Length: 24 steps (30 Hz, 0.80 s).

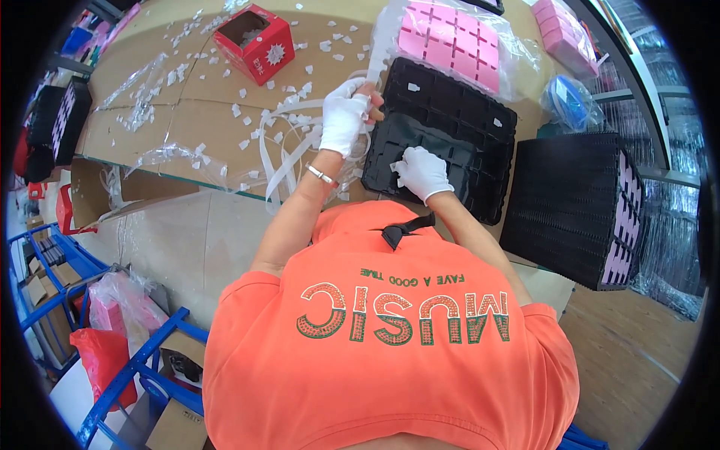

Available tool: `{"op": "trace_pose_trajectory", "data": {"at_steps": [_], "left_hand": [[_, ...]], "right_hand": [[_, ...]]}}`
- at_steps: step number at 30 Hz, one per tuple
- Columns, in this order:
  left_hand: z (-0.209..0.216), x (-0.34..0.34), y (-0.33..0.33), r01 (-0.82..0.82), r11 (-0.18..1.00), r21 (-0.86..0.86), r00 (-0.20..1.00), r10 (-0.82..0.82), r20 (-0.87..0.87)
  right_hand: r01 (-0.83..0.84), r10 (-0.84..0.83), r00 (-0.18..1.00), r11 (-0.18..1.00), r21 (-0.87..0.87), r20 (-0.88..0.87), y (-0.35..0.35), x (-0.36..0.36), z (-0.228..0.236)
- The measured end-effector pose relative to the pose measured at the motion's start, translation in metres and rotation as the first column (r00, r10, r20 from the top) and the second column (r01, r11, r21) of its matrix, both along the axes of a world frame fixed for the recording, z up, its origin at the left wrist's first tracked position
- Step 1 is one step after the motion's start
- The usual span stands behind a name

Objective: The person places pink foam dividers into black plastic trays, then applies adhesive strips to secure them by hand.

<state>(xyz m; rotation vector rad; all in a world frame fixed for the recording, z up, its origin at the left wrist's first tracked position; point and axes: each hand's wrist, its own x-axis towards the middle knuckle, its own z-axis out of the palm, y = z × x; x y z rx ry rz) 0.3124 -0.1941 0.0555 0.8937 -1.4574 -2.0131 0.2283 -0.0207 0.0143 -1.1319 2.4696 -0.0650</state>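
Fingers point(373, 100) of left hand point(346, 116): curled, bare tips showing past a white glove, right by the white strips point(285, 166). Can't tell if they're gripped. Hand sits just off the tray's left edge, band point(322, 175) on that wrist.

Right hand point(424, 174): white glove, fingers bunched narrow, over the near-left part of the black tray point(442, 90). Small white bit at the fingertips; can't tell if it's pinched or just touching.

Tray lies tilted to the view on the bench point(202, 124), in front of the person, with a couple of white bits in its far part. Strips loop loosely left of it.

Around: red box point(255, 46), open top, far left among white scraps point(325, 46); pink blocks point(450, 45) in clear film behind tray; black stack point(562, 199) on the right; blue roll point(568, 99) beyond that.
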Motion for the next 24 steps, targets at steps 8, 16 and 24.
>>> {"op": "trace_pose_trajectory", "data": {"at_steps": [8, 16, 24], "left_hand": [[0.016, 0.011, 0.012, 0.102, 0.985, 0.136, 0.995, -0.101, -0.019], [0.02, 0.01, 0.017, 0.091, 0.993, 0.075, 0.991, -0.082, -0.109], [-0.01, 0.004, 0.005, 0.038, 0.585, -0.81, 0.991, 0.085, 0.107]], "right_hand": [[0.622, 0.049, 0.599, 0.599, -0.504, 0.799, -0.047, -0.045, 0.088], [0.588, 0.024, 0.6, 0.664, -0.461, 0.8, -0.076, -0.045, 0.095], [0.629, -0.053, 0.522, 0.698, -0.343, 0.851, -0.066, -0.033, 0.099]]}}
